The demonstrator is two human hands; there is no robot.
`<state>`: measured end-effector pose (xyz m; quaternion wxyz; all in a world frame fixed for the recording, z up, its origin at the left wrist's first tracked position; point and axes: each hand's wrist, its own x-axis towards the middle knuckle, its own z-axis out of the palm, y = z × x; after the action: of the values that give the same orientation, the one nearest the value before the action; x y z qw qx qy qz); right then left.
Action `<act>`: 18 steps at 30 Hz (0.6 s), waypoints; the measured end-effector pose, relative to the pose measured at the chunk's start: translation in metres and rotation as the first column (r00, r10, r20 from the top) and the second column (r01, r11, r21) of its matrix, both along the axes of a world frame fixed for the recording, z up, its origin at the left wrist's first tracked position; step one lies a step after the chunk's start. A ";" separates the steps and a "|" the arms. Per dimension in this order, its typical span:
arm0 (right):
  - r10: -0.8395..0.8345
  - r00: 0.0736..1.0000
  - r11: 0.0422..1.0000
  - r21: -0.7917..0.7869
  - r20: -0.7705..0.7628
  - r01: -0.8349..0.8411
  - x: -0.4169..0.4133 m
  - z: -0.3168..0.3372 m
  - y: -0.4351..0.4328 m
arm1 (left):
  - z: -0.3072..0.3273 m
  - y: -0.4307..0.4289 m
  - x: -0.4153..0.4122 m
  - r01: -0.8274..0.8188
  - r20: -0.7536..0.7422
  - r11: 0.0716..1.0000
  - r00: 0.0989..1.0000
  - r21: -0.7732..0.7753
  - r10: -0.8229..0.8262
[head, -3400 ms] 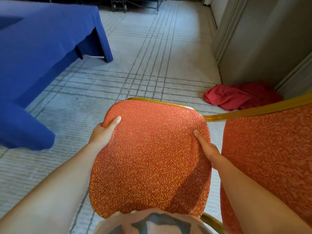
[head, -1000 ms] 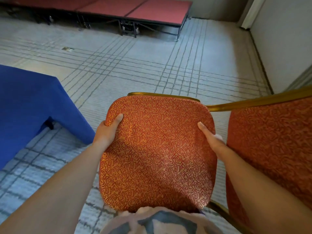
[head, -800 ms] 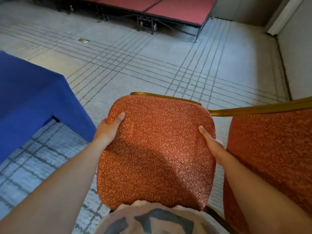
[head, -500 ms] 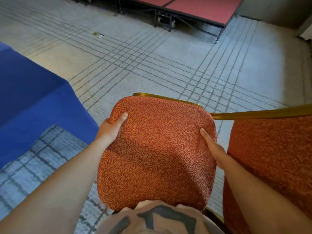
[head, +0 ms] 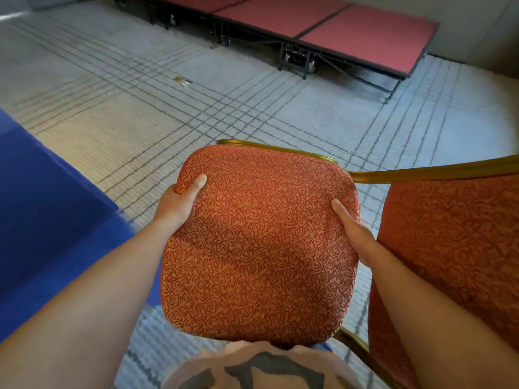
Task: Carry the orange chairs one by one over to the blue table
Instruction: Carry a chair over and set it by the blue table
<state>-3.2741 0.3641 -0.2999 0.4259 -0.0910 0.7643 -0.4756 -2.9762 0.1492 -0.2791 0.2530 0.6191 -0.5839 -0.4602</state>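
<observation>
An orange patterned chair with a gold frame is held up in front of me, its seat cushion facing me and its backrest to the right. My left hand grips the seat's left edge, thumb on top. My right hand grips the right edge, thumb on the cushion. The blue table, covered by a blue cloth, lies close on my left.
Grey carpet with dark grid lines stretches ahead. A low red-topped stage on black legs stands at the far end. A small floor plate sits on the carpet. A wall runs at the far right.
The view has swung right and forward along the table. The blue table has slid further left and the red stage has come closer. Both hands keep the same hold on the chair.
</observation>
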 end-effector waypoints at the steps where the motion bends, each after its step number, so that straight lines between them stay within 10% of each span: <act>1: 0.021 1.000 1.000 0.008 -0.001 -0.021 -0.006 0.000 -0.024 | -0.001 -0.019 -0.003 -0.019 0.000 1.000 1.000 0.010 0.019; 18: 0.387 0.921 0.920 0.093 -0.048 -0.381 -0.122 -0.008 -0.441 | -0.020 -0.298 -0.061 -0.370 -0.068 0.928 0.926 0.031 0.372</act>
<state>-3.3959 -0.0773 -0.3075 0.4891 -0.2373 0.7638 -0.3480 -3.0374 -0.1484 -0.2995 0.3509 0.7034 -0.4427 -0.4314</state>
